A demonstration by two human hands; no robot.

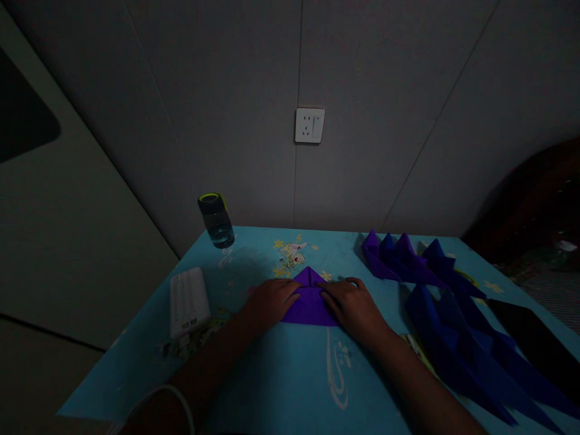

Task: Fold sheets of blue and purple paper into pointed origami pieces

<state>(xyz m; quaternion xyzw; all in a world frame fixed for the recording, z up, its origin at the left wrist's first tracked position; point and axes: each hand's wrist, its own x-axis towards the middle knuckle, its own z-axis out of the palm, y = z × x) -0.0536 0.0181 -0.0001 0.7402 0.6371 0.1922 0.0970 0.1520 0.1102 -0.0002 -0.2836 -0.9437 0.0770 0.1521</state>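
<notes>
Head: purple paper [310, 309] beneath both hands [272, 300].

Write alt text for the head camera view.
Two bare hands, left and right, press a folded purple paper on a blue table. Folded paper boats stand to the right; a bottle and white power bank sit left.

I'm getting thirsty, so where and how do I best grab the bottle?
Wrap your left hand around the bottle's body, below the dark lid, coming level from its near right side. It's an upright, rounded tube, so a side wrap should suit it. That approach also passes to the right of the white box.
</notes>
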